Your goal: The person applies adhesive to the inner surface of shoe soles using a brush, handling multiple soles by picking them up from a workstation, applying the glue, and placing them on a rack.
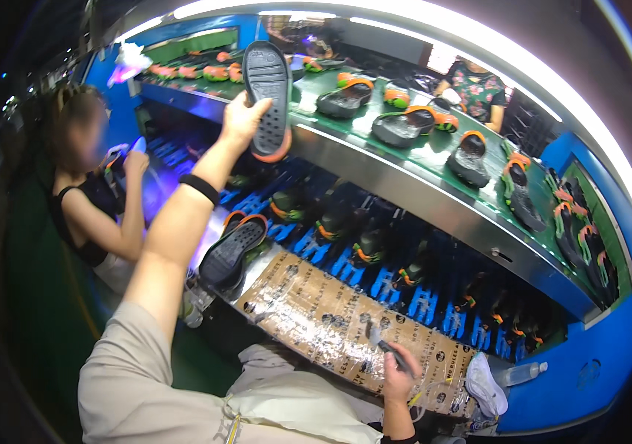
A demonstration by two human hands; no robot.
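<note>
The left hand (244, 122) is closed around the edge of a black sole (268, 81), its thumb lying across the holed face. That sole stands nearly upright, in front of the green belt (356, 137) as seen from the head; whether it touches the belt cannot be told. The right hand (399, 374) grips the dark handle of a brush-like tool (386, 345), whose head points away over the bench (316, 296).

The bench's near edge runs just before the person's lap. Its brown covering stretches between the black footwear (233, 253) at its left end and the right hand. A white shoe (486, 386) and a clear bottle (524, 374) crowd the right end. Beyond the bench's far edge are blue racks (345, 263), below the belt's metal front (404, 174).

The left arm reaches forward and up, well extended; the right forearm enters low, near the bench's near edge.
</note>
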